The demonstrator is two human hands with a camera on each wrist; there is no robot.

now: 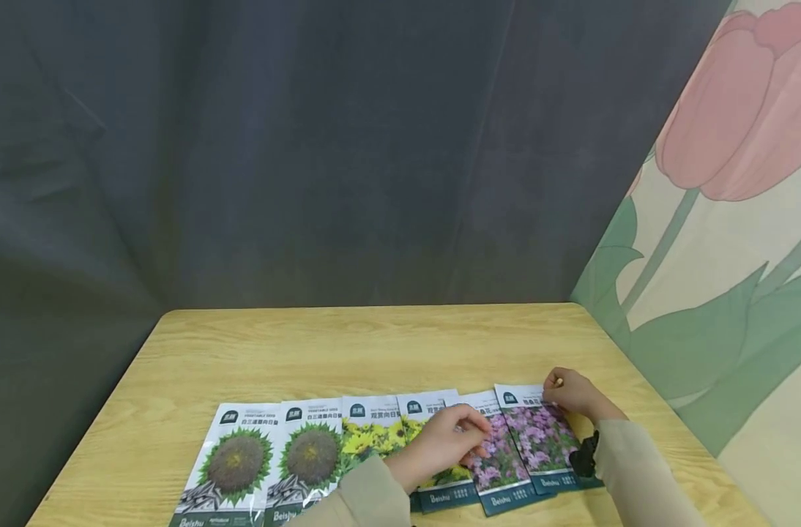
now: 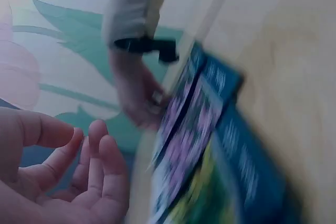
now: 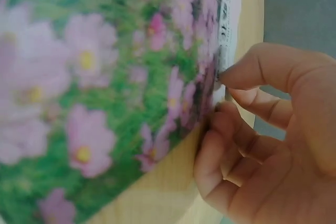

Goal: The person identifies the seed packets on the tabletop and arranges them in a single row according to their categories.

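My right hand (image 1: 574,394) pinches the upper right edge of the rightmost purple-flower seed packet (image 1: 539,437); the right wrist view shows the thumb and fingers at that edge. Beside it lies another purple-flower seed packet (image 1: 504,468), overlapped by the rightmost one. My left hand (image 1: 440,441) is over the middle of the row, its fingers loosely curled and holding nothing. It partly covers a yellow-flower seed packet (image 1: 449,496). In the left wrist view the packets look blurred, with the left hand (image 2: 68,174) apart from them.
To the left, the row continues with another yellow-flower packet (image 1: 367,438) and two sunflower seed packets (image 1: 237,465). They lie on a wooden table (image 1: 348,348). A dark curtain (image 1: 374,161) hangs behind, and a wall with painted tulips (image 1: 723,307) borders the right side.
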